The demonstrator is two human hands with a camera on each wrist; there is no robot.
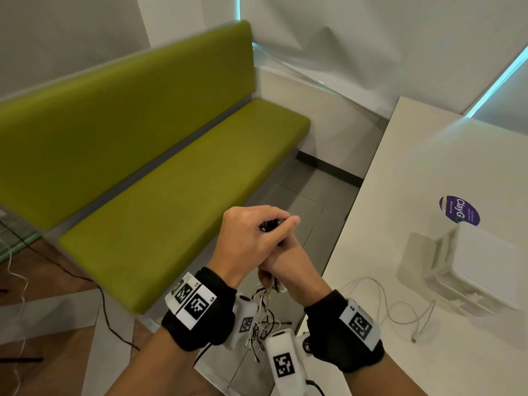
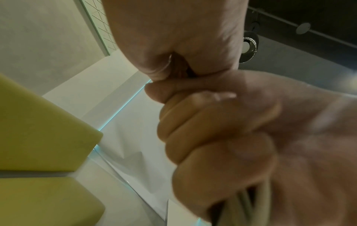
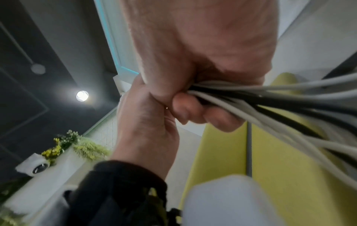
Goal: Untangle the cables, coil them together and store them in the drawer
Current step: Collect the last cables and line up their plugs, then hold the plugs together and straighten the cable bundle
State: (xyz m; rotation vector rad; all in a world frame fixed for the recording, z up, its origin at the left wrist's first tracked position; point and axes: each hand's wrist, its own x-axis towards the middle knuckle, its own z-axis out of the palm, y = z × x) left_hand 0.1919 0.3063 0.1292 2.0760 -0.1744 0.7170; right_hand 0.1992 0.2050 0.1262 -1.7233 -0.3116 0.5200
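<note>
A bundle of white and black cables (image 1: pixel 264 315) hangs between my two hands, above the floor beside the table's edge. My left hand (image 1: pixel 274 224) grips the top of the bundle, where dark cable shows between thumb and fingers. Just under it, my right hand (image 1: pixel 271 277) holds the same bundle in a fist, and the loose ends dangle below. In the right wrist view the cables (image 3: pixel 270 97) fan out from my curled right fingers (image 3: pixel 193 110), with the left hand (image 3: pixel 144 122) pressed against them. The left wrist view shows both fists stacked and a bit of cable (image 2: pixel 245 203).
To my right is a white table (image 1: pixel 400 181). On it are a loose white cable (image 1: pixel 400 310), a white plastic box that looks like a small drawer unit (image 1: pixel 480 267), and a purple sticker (image 1: pixel 459 210). A green bench (image 1: pixel 171 181) stands ahead. A black cord (image 1: pixel 105 310) runs across the floor.
</note>
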